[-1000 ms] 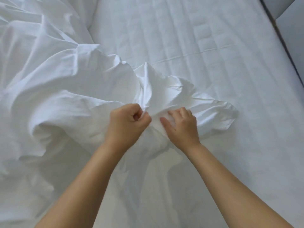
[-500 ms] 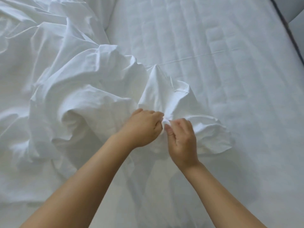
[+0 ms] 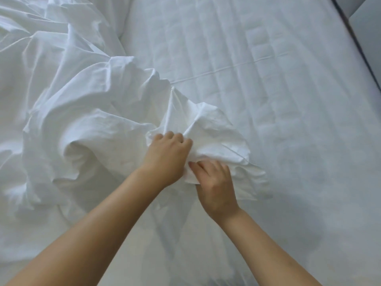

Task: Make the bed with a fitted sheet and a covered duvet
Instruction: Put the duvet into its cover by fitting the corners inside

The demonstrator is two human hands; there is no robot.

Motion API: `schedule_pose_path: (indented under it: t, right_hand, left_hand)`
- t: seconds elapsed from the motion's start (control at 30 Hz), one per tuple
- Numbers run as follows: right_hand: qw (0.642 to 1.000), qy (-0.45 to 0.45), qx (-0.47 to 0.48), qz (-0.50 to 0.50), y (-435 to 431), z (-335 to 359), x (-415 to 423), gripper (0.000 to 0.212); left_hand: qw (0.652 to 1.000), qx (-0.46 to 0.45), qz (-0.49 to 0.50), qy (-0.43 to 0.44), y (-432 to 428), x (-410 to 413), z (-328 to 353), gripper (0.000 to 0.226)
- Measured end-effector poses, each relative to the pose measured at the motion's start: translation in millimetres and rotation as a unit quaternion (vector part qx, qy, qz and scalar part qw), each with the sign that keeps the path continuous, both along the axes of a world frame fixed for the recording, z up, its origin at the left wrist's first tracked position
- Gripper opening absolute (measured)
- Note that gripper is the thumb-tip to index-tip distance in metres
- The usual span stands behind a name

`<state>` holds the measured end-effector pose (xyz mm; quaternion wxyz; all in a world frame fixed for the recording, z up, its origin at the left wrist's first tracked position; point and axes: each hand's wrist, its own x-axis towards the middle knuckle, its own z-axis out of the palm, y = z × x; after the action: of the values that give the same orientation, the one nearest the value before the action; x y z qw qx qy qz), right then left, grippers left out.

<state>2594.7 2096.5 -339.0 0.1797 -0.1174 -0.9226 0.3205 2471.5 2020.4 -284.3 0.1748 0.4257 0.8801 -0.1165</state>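
white cotton, crumpled and deeply creased, covers the left half of the mattress [image 3: 288, 120]: this is the sheet [image 3: 86, 112], heaped in loose folds from the far left corner down toward the near edge. one gathered part of it [image 3: 208, 131] reaches out to about the middle of the mattress, standing up in a small peak with a hemmed edge showing on its right side.

both hands meet at this gathered part. the left hand [image 3: 168, 159] comes in from the near left, knuckles up, fingers curled tight into a bunch of the cloth. the right hand [image 3: 216, 190] lies just beside it, nearer the near edge, its fingers [image 3: 208, 168] bent and tucked under a fold of the same cloth, so that it holds the fold too. a small flap of the sheet sits between the two hands, touching both. how far the right fingertips go under the fold cannot be told, as the cloth hides them.

the right half of the mattress lies bare, with a quilted surface of long stitched channels and one raised seam [image 3: 226, 68] running across it. along the far right edge runs a dark strip [image 3: 354, 38], with a pale grey surface beyond it in the corner. both forearms are bare.
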Motion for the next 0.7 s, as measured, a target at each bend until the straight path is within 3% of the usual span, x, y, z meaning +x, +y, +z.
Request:
schedule_pose_path:
  t: [0.1, 0.17, 0.27, 0.33, 0.4, 0.47, 0.5, 0.53, 0.63, 0.7]
  right_hand:
    - [0.999, -0.005, -0.043, -0.003, 13, -7, 5, 0.019]
    - [0.997, -0.028, -0.073, 0.004, 25, -13, 15, 0.022]
    - [0.99, -0.056, -0.123, -0.028, 41, -25, 33, 0.022]
    - [0.977, -0.087, -0.157, -0.115, 58, -37, 42, 0.038]
    - [0.946, -0.154, -0.175, -0.227, 78, -49, 45, 0.044]
    - [0.907, -0.245, -0.241, -0.243, 89, -57, 42, 0.041]
    - [0.895, -0.254, -0.293, -0.22, 90, -60, 40, 0.029]
    - [0.886, -0.261, -0.328, -0.196, 88, -61, 37, 0.017]
    - [0.899, -0.209, -0.329, -0.197, 82, -59, 30, 0.041]
    - [0.892, -0.175, -0.36, -0.208, 80, -55, 25, 0.045]
  left_hand:
    - [0.988, 0.081, 0.034, -0.128, 20, 13, -15, 0.027]
    - [0.982, 0.043, 0.071, -0.17, 29, 15, -29, 0.035]
    - [0.987, -0.065, 0.058, -0.134, 27, 9, -54, 0.053]
    - [0.989, -0.099, 0.053, -0.099, 21, 6, -66, 0.063]
    - [0.992, -0.086, 0.052, -0.07, 18, 6, -74, 0.067]
    - [0.996, -0.064, 0.051, -0.041, 18, 9, -74, 0.064]
    - [0.997, -0.053, 0.055, -0.029, 18, 11, -72, 0.062]
    - [0.997, -0.04, 0.056, -0.019, 19, 14, -71, 0.061]
    - [0.999, 0.028, -0.014, 0.014, 21, 34, -64, 0.042]
    - [0.995, 0.075, -0.065, 0.03, 25, 44, -65, 0.031]
